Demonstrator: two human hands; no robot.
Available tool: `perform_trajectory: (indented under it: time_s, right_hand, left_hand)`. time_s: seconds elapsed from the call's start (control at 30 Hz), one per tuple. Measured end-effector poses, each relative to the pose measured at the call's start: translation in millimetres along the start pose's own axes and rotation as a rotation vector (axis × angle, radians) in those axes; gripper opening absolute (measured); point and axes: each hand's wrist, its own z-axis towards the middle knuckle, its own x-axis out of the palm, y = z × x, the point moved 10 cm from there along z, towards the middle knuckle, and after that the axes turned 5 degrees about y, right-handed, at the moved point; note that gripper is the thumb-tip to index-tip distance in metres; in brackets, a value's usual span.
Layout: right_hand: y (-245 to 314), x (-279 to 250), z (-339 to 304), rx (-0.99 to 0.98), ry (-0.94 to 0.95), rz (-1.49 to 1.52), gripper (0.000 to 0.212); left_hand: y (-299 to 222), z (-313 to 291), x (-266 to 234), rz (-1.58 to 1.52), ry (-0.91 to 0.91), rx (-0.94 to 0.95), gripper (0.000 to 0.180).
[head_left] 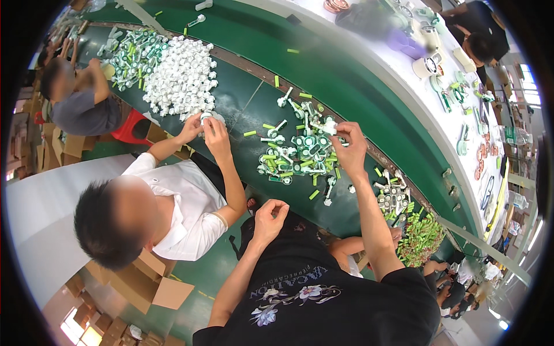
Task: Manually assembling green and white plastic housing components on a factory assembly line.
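My right hand (350, 147) reaches over a pile of green-and-white parts with round ends (309, 144), its fingers closed at a small white plastic piece (329, 127). Bright green cylinders (286, 174) lie scattered among these parts. Nearer to my body, off the bench edge, my left hand (271, 220) is held up with thumb and fingers curled together. Whatever it pinches, if anything, is too small or hidden to make out.
A green workbench (242, 153) runs across. Beside me on the left, a co-worker in white (184, 202) handles a white piece by a heap of white parts (182, 75). On the right lie more parts (392, 193) and a green heap (421, 239). Behind runs a green conveyor belt (323, 63).
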Motion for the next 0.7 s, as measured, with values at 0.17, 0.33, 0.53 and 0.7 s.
perform_trajectory:
  time_s: [0.17,0.33,0.53,0.7]
  right_hand:
    - [-85.7,9.5,12.1,0.296,0.002,0.284,0.023]
    - [-138.5,7.1,50.1,0.458,-0.068,0.366,0.022]
    - [-226.4,-30.4,161.0,0.389,-0.316,0.324,0.027]
    - [-233.1,-12.1,195.2,0.265,-0.234,0.066,0.038]
  left_hand:
    - [-14.2,16.9,15.9,-0.278,0.091,-0.089,0.016]
    - [-211.6,12.5,31.9,-0.904,0.674,0.154,0.048]
    - [-281.9,31.2,18.4,-1.479,1.124,0.394,0.056]
    - [-52.2,213.3,-159.2,-0.604,0.644,0.548,0.057]
